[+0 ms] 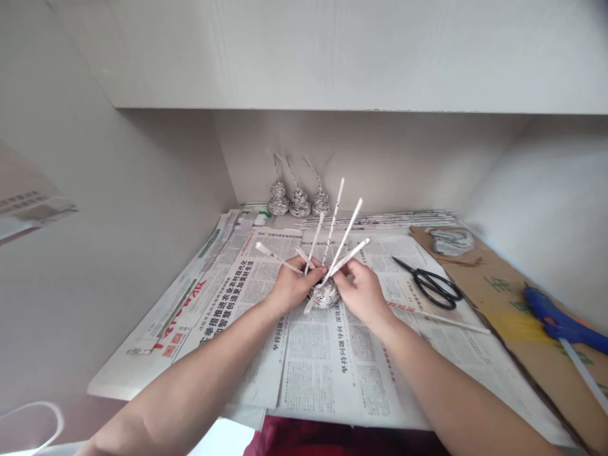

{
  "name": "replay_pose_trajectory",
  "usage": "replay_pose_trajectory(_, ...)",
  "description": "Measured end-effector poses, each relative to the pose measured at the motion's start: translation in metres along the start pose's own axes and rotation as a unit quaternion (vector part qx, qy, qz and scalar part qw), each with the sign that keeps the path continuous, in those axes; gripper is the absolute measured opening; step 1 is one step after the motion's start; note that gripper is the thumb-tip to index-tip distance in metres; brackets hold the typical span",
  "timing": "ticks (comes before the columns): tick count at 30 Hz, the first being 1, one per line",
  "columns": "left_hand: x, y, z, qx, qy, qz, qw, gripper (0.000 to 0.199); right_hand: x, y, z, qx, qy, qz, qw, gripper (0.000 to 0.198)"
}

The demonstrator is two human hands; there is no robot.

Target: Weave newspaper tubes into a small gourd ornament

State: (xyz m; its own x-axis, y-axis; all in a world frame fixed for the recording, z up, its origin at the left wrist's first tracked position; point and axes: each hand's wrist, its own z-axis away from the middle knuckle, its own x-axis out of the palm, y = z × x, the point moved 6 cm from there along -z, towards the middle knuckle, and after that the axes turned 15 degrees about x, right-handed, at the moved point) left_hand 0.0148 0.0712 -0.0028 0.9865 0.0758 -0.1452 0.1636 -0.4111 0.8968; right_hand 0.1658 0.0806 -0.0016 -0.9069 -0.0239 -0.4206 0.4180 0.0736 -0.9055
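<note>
Several rods (348,231) fan from a woven base (325,295) over newspaper (323,370), its top pinched between the fingers of the left hand (294,284) at one side and the right hand (363,290) at the other, most rods slanting up and away, one jutting left.

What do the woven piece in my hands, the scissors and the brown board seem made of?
The woven piece: probably rolled newspaper, matte white with dark print specks.
The scissors: likely metal, judging by thin, pointed blades; handles look black and smooth, coating or plastic unclear.
The brown board: seemingly cardboard, matte with green printing.
</note>
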Motion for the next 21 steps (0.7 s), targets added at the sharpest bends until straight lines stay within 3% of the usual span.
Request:
replay_pose_trajectory(4,0.002,-0.005,0.0,-0.006,-0.007,0.028,1.0,0.024,0.009,0.012,-0.007,0.086,-0.085,-0.118,0.986,0.016)
replay_pose_trajectory(8,0.003,-0.005,-0.002,-0.012,-0.026,0.039,0.999,0.026,0.017,0.018,-0.005,0.173,-0.145,-0.222,0.948,0.017)
replay_pose_trajectory(15,-0.014,-0.001,-0.008,-0.051,-0.06,0.063,0.995,0.028,0.016,0.02,-0.005,0.198,-0.13,-0.269,0.934,0.011)
replay_pose_trajectory(21,-0.024,0.008,-0.006,-0.093,-0.226,0.181,0.953,0.052,0.016,0.018,-0.005,0.234,-0.131,-0.28,0.922,0.011)
